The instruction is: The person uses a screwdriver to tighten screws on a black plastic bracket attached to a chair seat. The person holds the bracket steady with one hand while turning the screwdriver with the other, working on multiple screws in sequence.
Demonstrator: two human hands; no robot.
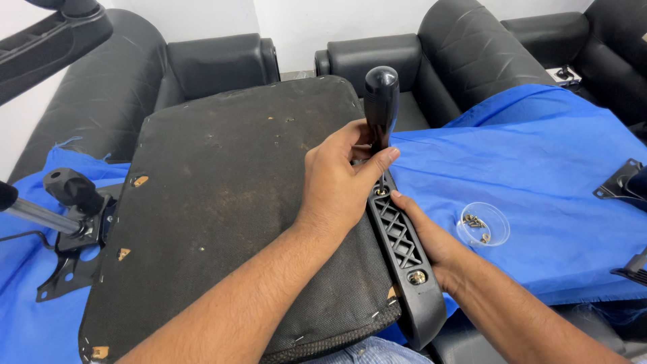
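Pinching the screwdriver upright with my left hand, its tip in the armrest bracket screw; my right hand grip presses the bracket against the seat edge so it cannot shift.

A blue cloth covers the black sofa seat. On the cloth lie the upturned chair seat base, a clear dish of screws and a black metal mechanism.
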